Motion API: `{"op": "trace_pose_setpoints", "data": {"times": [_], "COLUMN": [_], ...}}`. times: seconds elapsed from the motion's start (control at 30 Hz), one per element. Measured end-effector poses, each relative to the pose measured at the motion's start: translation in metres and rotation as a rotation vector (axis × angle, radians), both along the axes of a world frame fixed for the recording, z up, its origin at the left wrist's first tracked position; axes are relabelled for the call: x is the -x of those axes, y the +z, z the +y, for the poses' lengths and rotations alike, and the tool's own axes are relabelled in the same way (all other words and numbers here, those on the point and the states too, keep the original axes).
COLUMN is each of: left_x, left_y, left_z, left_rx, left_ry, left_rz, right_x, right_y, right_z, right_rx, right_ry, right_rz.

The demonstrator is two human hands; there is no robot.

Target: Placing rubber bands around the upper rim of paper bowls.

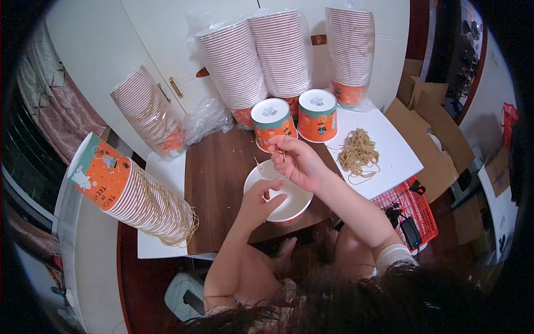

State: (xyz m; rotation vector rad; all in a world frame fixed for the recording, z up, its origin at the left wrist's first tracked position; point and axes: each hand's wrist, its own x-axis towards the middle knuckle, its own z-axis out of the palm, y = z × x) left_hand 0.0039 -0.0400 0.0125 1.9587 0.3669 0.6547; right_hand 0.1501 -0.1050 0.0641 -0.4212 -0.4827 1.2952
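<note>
A white-lined paper bucket [295,207] stands mouth up in front of me, with a little orange showing on its outer wall. My right hand [299,162] is above its far rim, fingers closed in a pinch on a short piece of tan cord. Another bit of tan cord [258,163] sticks up by the rim. Over the bucket's near left side hovers my left hand [262,204], thumb and fingers apart with nothing in them. Two upside-down orange and green buckets [271,125] [317,119] stand behind. To the right lies a tangled pile of tan cord [359,152].
Tall stacks of paper buckets [233,67] in clear plastic line the back. Another stack with cord handles [144,195] leans at the left. Crumpled plastic [208,119] lies behind the brown tabletop [214,195]. Right of the table are a red crate [423,209] and cardboard boxes [425,139].
</note>
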Motion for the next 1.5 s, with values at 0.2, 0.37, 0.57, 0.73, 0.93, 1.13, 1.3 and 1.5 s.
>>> {"op": "trace_pose_setpoints", "data": {"times": [0.2,0.37,0.57,0.73,0.93,1.13,1.3,1.5], "left_x": [0.000,0.008,0.017,0.021,0.020,0.018,0.020,0.021], "left_y": [0.000,0.010,0.013,0.019,0.019,0.018,0.017,0.020], "left_z": [-0.004,0.000,0.010,0.005,-0.008,-0.010,-0.007,-0.009], "left_rx": [-0.040,-0.033,-0.241,-0.253,-0.629,-0.717,-0.689,-0.692], "left_ry": [-0.046,0.032,0.095,0.155,0.186,0.172,0.170,0.188], "left_rz": [0.035,0.112,0.110,0.163,0.196,0.177,0.165,0.160], "right_x": [0.002,-0.009,-0.032,-0.035,-0.007,0.001,-0.003,-0.004], "right_y": [-0.002,-0.004,-0.017,-0.015,-0.005,-0.031,-0.024,-0.024], "right_z": [0.002,-0.001,-0.010,-0.013,-0.024,-0.010,-0.014,-0.014], "right_rx": [-0.040,0.095,0.251,0.486,-0.088,-0.091,0.003,-0.052], "right_ry": [0.037,-0.063,-0.622,-0.527,-0.517,0.169,0.208,0.166], "right_rz": [0.038,-0.300,-1.571,-1.961,-1.948,-1.449,-1.569,-1.644]}}
